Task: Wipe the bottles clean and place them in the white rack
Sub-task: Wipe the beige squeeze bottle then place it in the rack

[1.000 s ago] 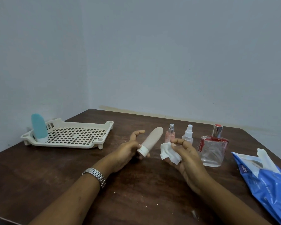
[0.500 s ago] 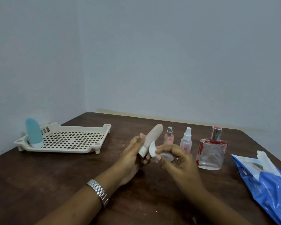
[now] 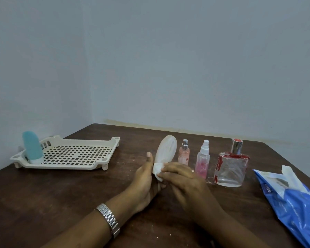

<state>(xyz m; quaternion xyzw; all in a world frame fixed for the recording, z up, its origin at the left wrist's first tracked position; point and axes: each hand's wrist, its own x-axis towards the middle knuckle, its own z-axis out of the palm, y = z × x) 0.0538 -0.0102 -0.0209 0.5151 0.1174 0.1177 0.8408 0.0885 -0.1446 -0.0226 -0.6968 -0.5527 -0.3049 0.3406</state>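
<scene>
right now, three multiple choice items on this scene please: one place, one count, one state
1. Where does the teal bottle stand? A in the white rack, left corner; B on the floor; C on a chair
2. How many bottles stand unheld outside the rack? A one; B three; C five
3. What is the right hand doing? A lying flat; B pressing a white wipe to the cream bottle; C hanging idle

1 A: it stands inside the rack's rim.
2 B: pink spray bottle, clear spray bottle, glass perfume bottle.
3 B: it pinches the wipe against the bottle the left hand holds.
</scene>
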